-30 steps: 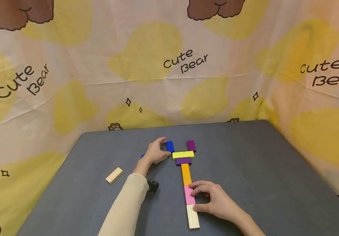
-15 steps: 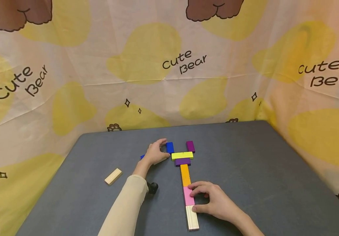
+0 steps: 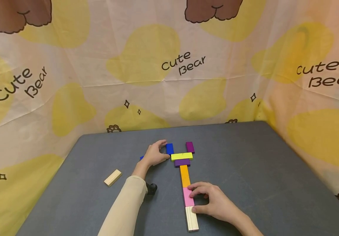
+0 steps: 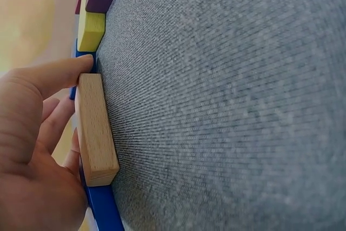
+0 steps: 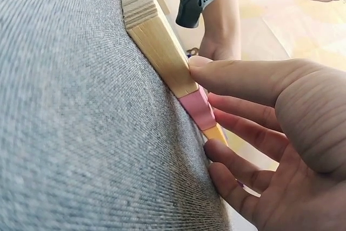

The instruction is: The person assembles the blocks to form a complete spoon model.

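Note:
A row of flat blocks runs away from me: a plain wooden block point(image 3: 191, 219), a pink block point(image 3: 188, 197) and an orange block point(image 3: 184, 176). Across its far end lie a purple block point(image 3: 182, 162) and a yellow-green block point(image 3: 181, 156). My right hand point(image 3: 216, 201) rests along the row's right side, thumb on the wooden block, fingertips at the pink one. At the far left, my left hand point(image 3: 154, 154) has thumb and fingers beside a blue block point(image 3: 169, 149). Under that hand lies another wooden block point(image 4: 97, 128), followed by a second blue block point(image 4: 106, 209).
A magenta block point(image 3: 190, 147) stands off the far right of the yellow-green one. One loose wooden block point(image 3: 113, 178) lies left of my left arm. A patterned cloth point(image 3: 163, 82) hangs behind the grey table point(image 3: 246, 170).
The head view shifts slightly, so everything sits a little lower in it. Both hands and the blocks keep their places; the wooden block under my left hand shows less than before.

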Demonstrator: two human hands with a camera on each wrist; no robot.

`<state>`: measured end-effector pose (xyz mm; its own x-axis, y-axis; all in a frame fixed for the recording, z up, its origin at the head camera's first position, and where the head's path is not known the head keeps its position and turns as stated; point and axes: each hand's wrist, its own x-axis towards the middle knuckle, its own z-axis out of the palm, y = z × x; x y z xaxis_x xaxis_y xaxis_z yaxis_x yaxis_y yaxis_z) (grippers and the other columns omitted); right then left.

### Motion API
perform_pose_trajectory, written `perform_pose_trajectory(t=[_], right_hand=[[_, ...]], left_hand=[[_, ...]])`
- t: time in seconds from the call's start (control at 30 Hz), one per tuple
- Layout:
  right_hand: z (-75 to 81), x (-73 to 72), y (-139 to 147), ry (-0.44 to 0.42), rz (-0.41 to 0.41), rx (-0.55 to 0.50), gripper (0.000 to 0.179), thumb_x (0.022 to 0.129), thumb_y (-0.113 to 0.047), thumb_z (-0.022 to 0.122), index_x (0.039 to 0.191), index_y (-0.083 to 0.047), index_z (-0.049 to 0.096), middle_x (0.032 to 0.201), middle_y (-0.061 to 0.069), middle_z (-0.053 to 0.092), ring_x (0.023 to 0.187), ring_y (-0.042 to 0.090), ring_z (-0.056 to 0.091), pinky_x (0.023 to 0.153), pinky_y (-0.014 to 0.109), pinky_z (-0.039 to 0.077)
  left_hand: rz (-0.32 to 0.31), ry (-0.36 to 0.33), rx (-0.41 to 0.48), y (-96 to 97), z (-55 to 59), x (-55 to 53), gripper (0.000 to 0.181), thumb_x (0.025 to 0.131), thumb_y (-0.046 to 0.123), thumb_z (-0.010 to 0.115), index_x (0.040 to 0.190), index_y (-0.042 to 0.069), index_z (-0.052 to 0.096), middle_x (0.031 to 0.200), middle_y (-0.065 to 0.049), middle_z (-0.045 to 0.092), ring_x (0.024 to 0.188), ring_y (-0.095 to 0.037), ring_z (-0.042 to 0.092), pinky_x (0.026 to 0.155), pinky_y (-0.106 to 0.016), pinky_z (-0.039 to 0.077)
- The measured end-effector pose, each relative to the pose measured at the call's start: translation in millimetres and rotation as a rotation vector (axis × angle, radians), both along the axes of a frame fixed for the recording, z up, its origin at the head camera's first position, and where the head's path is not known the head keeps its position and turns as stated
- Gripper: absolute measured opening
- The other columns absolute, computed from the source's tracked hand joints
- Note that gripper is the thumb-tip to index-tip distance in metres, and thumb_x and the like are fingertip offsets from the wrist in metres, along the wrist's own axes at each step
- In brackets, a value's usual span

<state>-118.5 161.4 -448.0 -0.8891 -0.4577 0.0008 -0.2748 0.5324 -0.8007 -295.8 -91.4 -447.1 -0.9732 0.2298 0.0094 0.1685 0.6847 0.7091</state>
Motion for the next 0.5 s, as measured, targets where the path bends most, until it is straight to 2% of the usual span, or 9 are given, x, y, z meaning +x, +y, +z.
perform_pose_trajectory(t=[0.4,0.5], right_hand=[[0.7,0.6,-1.5,0.007,0.007,0.003,0.027,0.078,-0.037,0.084,0.102,-0.029,0.072,0.126,-0.013,0.059,0.114,0.02,0.051,0.084,0.035,0.048],[0.5,1.1,-1.0,0.017,0.004,0.005,0.027,0.078,-0.036,0.084,0.102,-0.029,0.072,0.125,-0.013,0.059,0.114,0.019,0.051,0.084,0.035,0.048]], left_hand=[[-0.003,0.002,0.002,0.0,1.3,1.8,0.07,0.083,0.016,0.078,0.146,0.01,0.046,0.139,-0.003,0.056,0.129,-0.031,0.045,0.107,-0.05,0.032],[-0.013,0.013,0.0,-1.1,1.9,2.4,0.07,0.084,0.019,0.078,0.146,0.011,0.046,0.141,-0.004,0.054,0.131,-0.031,0.042,0.107,-0.049,0.032]])
